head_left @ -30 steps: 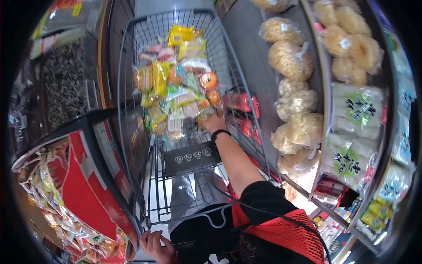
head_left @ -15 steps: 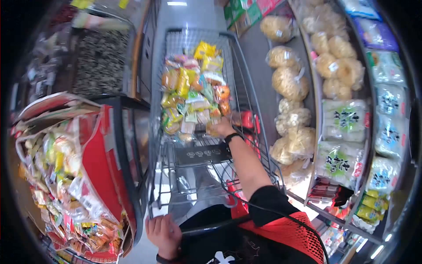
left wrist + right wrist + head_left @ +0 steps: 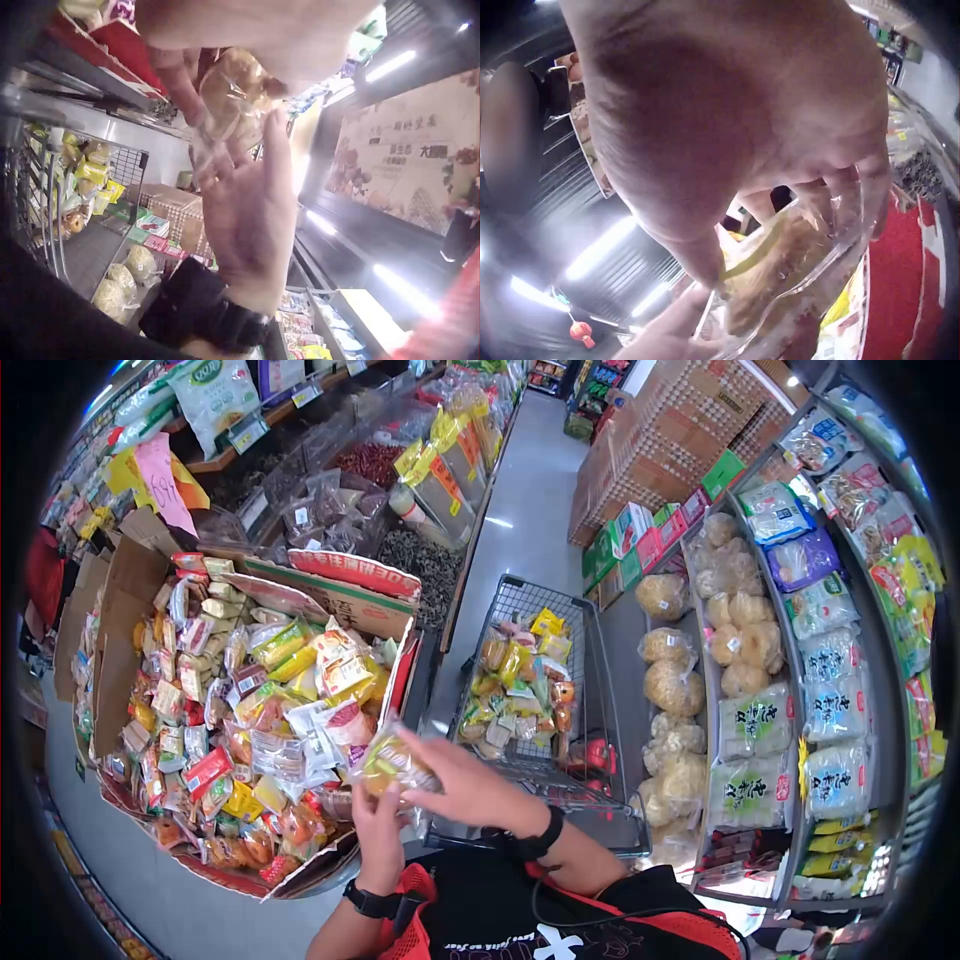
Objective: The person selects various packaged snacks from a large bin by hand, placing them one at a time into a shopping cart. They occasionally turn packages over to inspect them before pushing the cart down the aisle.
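Both hands hold a bun in a clear plastic wrapper, close to the right edge of an open cardboard box. My left hand grips it from below, thumb and fingers around the wrapper. From the right, my right hand pinches the same pack. The right wrist view shows the brown bun through crinkled plastic, between the thumb and fingers. In the left wrist view, the right hand covers the pack's upper part. Many small wrapped snacks fill the box.
A wire shopping cart holding several wrapped snacks stands ahead, right of the box. Shelves on the right carry bagged round dried goods and white packs. Stacked cartons stand farther along the aisle floor. Bulk bins line the left.
My right hand has left the cart's goods and come left toward the box with the bun. My left hand has gone from the cart handle to the pack. The view has swung left.
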Available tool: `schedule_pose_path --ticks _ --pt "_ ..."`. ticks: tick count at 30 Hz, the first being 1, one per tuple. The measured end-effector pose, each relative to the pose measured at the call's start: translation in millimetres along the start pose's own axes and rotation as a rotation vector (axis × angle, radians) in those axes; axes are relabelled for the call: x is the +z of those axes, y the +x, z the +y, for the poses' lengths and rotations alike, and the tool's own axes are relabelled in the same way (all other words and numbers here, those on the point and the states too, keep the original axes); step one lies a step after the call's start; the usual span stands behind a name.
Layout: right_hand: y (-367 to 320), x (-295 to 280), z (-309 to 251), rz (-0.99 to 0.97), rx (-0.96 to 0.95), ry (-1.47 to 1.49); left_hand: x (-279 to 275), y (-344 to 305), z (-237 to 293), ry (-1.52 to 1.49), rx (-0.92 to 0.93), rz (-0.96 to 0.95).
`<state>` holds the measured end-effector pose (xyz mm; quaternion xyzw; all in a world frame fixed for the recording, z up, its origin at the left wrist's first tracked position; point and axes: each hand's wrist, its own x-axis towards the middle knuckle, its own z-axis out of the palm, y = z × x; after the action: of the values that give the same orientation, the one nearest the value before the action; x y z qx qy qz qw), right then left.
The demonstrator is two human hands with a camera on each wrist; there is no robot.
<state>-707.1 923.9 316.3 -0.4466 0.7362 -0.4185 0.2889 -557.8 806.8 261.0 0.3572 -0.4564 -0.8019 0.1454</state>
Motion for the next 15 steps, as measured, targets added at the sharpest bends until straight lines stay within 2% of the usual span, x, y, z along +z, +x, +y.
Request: schedule_pose_path --ticks 1,2,3,5,6,7,9,10,11,12,15 --pt "-4 8 -6 -0.001 -0.068 -0.063 -8 0 3 0.011 -0.015 0.009" --pt "-7 8 -9 -0.014 -0.044 0.016 -3 -3 13 -0.173 0.035 0.058" --pt "-12 7 -12 -0.024 -0.019 0.098 -13 -6 25 -0.176 -0.004 0.019" --pt "-26 5 -9 -0.021 0.053 0.18 -57 20 3 -0.223 0.042 0.116" --pt "-35 2 0 -0.003 0.104 0.176 -58 20 20 -0.333 -0.027 0.051" --pt "-46 -4 9 0.031 0.161 0.166 -75 33 21 -0.426 -0.107 0.054" --pt "-71 -11 33 0.131 0.205 0.118 -117 94 1 -0.495 -0.024 0.079" --pt "-82 -9 59 0.186 0.199 0.055 -120 122 0 -0.504 0.018 0.105" --pt "-107 -14 79 0.294 0.227 -0.005 -88 134 11 -0.505 0.071 0.077" --pt "-117 -17 84 0.348 0.243 -0.065 -84 138 11 -0.466 0.097 0.084" --pt "-139 -36 102 0.412 0.331 0.153 -77 153 -4 -0.238 0.105 0.077"
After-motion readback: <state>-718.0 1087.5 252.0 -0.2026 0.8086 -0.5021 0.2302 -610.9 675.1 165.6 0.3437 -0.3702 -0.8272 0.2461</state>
